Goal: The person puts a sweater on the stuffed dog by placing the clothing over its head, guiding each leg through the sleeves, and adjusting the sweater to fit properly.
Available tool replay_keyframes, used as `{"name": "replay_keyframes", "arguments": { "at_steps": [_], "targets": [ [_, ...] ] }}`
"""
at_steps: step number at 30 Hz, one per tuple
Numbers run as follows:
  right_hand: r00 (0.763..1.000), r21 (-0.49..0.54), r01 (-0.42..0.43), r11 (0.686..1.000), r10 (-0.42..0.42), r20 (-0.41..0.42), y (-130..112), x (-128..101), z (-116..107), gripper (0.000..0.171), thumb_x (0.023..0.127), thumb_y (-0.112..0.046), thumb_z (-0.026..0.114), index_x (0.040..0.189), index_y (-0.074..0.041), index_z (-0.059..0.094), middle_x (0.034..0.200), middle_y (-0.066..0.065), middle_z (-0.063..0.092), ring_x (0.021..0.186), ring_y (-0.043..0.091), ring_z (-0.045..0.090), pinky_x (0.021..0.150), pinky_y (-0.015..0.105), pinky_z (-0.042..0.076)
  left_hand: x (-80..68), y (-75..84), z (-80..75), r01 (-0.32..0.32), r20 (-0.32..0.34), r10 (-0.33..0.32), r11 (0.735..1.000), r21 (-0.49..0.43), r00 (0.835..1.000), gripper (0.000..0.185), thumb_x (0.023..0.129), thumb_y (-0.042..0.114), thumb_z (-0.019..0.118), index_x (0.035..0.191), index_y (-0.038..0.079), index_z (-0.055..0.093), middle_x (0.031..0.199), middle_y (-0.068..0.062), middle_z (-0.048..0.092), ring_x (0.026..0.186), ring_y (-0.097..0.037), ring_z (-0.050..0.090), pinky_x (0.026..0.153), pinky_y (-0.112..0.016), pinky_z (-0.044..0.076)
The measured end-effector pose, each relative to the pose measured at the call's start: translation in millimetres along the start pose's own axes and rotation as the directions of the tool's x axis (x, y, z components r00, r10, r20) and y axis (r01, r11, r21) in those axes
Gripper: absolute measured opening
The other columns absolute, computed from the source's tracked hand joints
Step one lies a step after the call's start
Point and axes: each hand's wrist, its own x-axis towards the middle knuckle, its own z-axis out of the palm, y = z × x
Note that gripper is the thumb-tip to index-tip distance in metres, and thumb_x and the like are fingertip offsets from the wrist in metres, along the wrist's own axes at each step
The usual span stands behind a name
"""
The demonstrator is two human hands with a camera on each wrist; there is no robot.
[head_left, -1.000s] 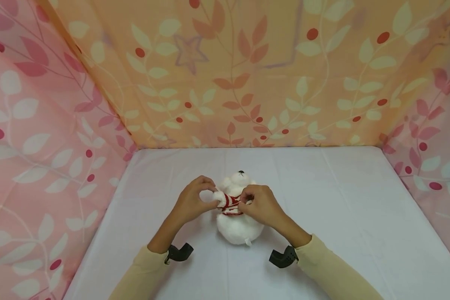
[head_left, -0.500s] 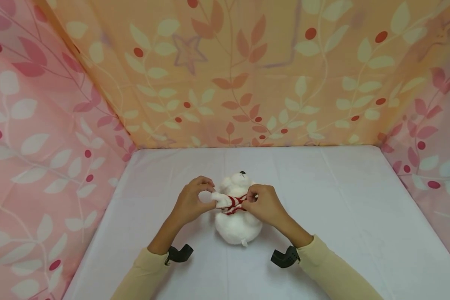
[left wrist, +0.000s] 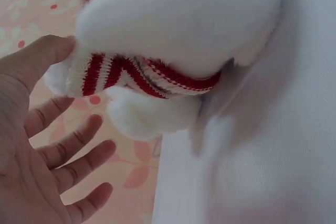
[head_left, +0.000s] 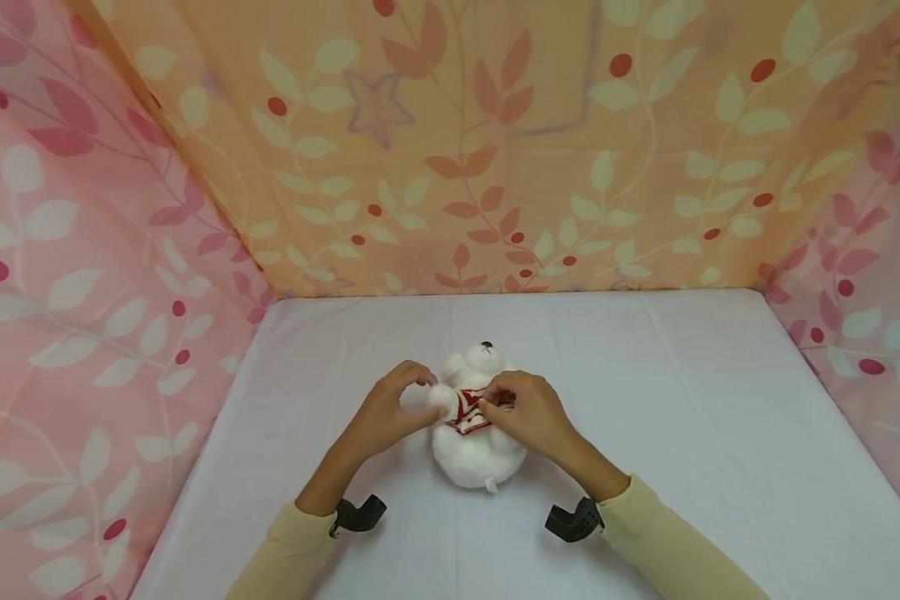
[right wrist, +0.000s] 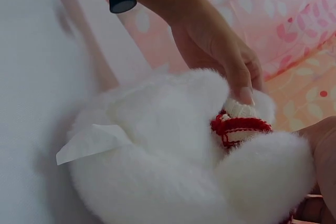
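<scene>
A white plush bear [head_left: 478, 462] sits on the table with its dark nose pointing up and away. It wears a red-and-white striped knitted sweater [head_left: 471, 414]. My left hand [head_left: 385, 410] pinches the bear's left-side arm [head_left: 440, 400] at its end, thumb and forefinger on opposite sides. In the left wrist view the other fingers [left wrist: 86, 169] are spread apart. With thumb and forefinger, my right hand [head_left: 534, 410] pinches the sweater near the chest. The right wrist view has the furry body in front of most of that hand. A white tag [right wrist: 92, 144] sticks out from the bear's lower back.
A white cloth covers the table [head_left: 645, 417]. Orange patterned fabric [head_left: 450, 167] hangs behind it, and pink patterned fabric [head_left: 82, 333] lines the sides. Black wrist cameras [head_left: 360, 514] sit at both cuffs.
My right hand shifts slightly right, then back left, tugging the sweater. The arm in my left hand turns, showing more white fur, and the left hand sits slightly lower and further right.
</scene>
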Motion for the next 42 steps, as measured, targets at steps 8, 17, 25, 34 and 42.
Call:
{"name": "replay_keyframes", "arguments": {
  "at_steps": [8, 17, 25, 34, 42],
  "targets": [
    [1.000, 0.079, -0.019, 0.997, 0.020, -0.013, 1, -1, 1, 0.013, 0.083, -0.003, 0.078, 0.079, -0.014, 0.072, 0.076, -0.008, 0.065, 0.073, 0.007, 0.062, 0.069, 0.026, 0.058, -1.4, -4.5, 6.0, 0.046, 0.026, -0.047, 0.999, 0.021, 0.999, 0.036, 0.077, 0.028, 0.091, 0.104, 0.018, 0.069, 0.110, 0.009, 0.063, 0.104, -0.014, 0.059, 0.091, -0.040, 0.051],
    [0.999, 0.066, -0.021, 0.998, 0.023, -0.025, 2, -3, 5, 0.012, 0.083, -0.006, 0.079, 0.080, -0.016, 0.073, 0.077, -0.010, 0.066, 0.074, 0.006, 0.063, 0.069, 0.026, 0.057, -3.9, -12.2, 12.8, 0.008, 0.068, -0.017, 0.991, 0.130, 0.998, 0.036, 0.076, 0.015, 0.091, 0.106, 0.016, 0.070, 0.111, 0.004, 0.067, 0.101, -0.017, 0.064, 0.087, -0.042, 0.053],
    [0.999, 0.105, -0.048, 0.993, 0.049, 0.001, -1, -5, 4, 0.002, 0.091, -0.013, 0.077, 0.093, -0.013, 0.076, 0.087, -0.009, 0.070, 0.084, 0.008, 0.066, 0.076, 0.029, 0.058, -2.6, 9.2, -11.9, -0.062, 0.141, 0.062, 0.998, -0.005, 0.988, 0.040, 0.092, 0.006, 0.073, 0.128, 0.019, 0.063, 0.125, 0.004, 0.063, 0.112, -0.016, 0.058, 0.096, -0.042, 0.050],
    [0.994, 0.386, -0.110, 0.916, 0.108, 0.029, -6, -6, 3, 0.023, 0.104, -0.023, 0.061, 0.118, -0.008, 0.069, 0.106, 0.009, 0.072, 0.092, 0.022, 0.074, 0.078, 0.029, 0.059, 6.9, 34.4, 0.8, -0.215, 0.154, 0.186, 0.956, 0.200, 0.970, 0.034, 0.087, 0.030, 0.083, 0.116, 0.017, 0.072, 0.114, 0.008, 0.067, 0.108, -0.010, 0.062, 0.092, -0.042, 0.051],
    [0.992, 0.353, -0.106, 0.930, 0.125, -0.031, 2, -11, -5, 0.019, 0.101, -0.012, 0.065, 0.117, -0.005, 0.070, 0.115, 0.010, 0.072, 0.107, 0.026, 0.068, 0.088, 0.042, 0.055, 3.1, 28.9, -0.2, -0.171, 0.148, 0.126, 0.920, 0.352, 0.981, 0.026, 0.087, 0.015, 0.080, 0.112, 0.019, 0.074, 0.105, 0.008, 0.068, 0.090, -0.011, 0.059, 0.079, -0.035, 0.050]
  ]
}}
